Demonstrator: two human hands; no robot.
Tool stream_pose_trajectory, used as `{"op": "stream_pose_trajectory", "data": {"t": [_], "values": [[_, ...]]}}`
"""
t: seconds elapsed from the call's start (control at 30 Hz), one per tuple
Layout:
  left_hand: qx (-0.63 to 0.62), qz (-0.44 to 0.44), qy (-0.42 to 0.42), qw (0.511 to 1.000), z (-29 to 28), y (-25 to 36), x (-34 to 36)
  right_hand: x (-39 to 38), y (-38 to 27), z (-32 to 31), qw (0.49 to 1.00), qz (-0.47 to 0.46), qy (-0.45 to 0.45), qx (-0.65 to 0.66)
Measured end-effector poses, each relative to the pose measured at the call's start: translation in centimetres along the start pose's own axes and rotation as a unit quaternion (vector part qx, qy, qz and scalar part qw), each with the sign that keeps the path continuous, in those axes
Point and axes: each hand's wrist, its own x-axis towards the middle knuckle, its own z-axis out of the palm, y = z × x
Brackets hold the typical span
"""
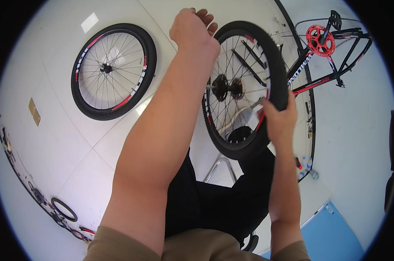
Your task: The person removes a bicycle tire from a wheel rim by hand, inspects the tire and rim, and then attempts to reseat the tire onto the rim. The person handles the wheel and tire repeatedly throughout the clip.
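My right hand (279, 117) grips the right side of an upright black-tyred wheel (275, 61), thumb against the rim and fingers around the tyre. The wheel's hub carries a sprocket cassette (222, 87), and its red and white rim decals show. My left hand (191, 28) is raised by the wheel's upper left, fingers loosely bent and apart, with nothing visible in them; its forearm hides part of the tyre. My dark-trousered legs (192, 204) are below the wheel.
A second wheel (77, 74) lies on the tiled floor at left. A bicycle frame with red chainring (315, 41) is at upper right. Small parts and a tyre (63, 213) line the left edge. Bottles (306, 164), a chrome tube (223, 163) and a blue panel (332, 230) sit at right and below.
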Motion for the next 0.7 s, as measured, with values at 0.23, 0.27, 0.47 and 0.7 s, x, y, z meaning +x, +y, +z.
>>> {"op": "stream_pose_trajectory", "data": {"t": [0.23,0.27,0.47,0.7], "values": [[-0.01,-0.007,0.009,1.0,-0.4,-0.4,0.8,4.5,-1.9,-1.3,0.99,0.11,-0.044,0.072],[-0.008,-0.008,0.011,1.0,-0.4,-0.5,0.8,5.1,-1.4,-1.6,0.991,0.103,-0.055,0.065],[-0.001,-0.017,0.013,1.0,-0.1,-0.2,1.3,3.7,-0.1,-2.2,0.989,0.033,-0.03,0.138],[-0.003,-0.02,-0.005,1.0,-0.2,-1.0,1.6,3.5,1.7,-3.4,0.996,0.009,-0.025,0.081]]}}
